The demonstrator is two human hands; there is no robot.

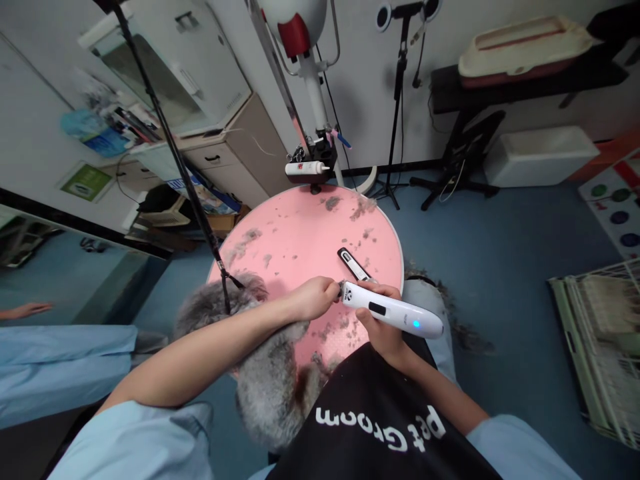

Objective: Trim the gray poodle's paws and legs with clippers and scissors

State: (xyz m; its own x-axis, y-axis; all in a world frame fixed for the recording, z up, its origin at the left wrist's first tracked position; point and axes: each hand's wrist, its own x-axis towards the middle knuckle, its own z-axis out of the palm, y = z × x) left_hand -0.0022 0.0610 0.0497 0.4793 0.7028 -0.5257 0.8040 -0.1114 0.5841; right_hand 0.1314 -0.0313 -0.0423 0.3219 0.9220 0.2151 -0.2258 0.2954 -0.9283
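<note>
My right hand (383, 327) is wrapped round a white electric clipper (395, 310) with a blue light lit on its body. My left hand (315, 298) is closed in a pinch at the clipper's blade end, over the near part of a round pink grooming table (300, 233). What the left fingers pinch is too small to name. A grey furry dog (270, 387) lies under my left forearm at the table's near left edge, tethered by a black leash (225, 283). A black and white comb-like tool (354, 265) lies on the table just beyond my hands.
Clumps of cut grey fur (363, 207) are scattered on the table. A black slanted pole (170, 143) runs down to the dog. A white stand with a bottle (306, 169) is behind the table. A wire cage (607, 347) sits right, cabinets (235, 150) left. Another person's hand and blue-clad limb (30, 310) are at far left.
</note>
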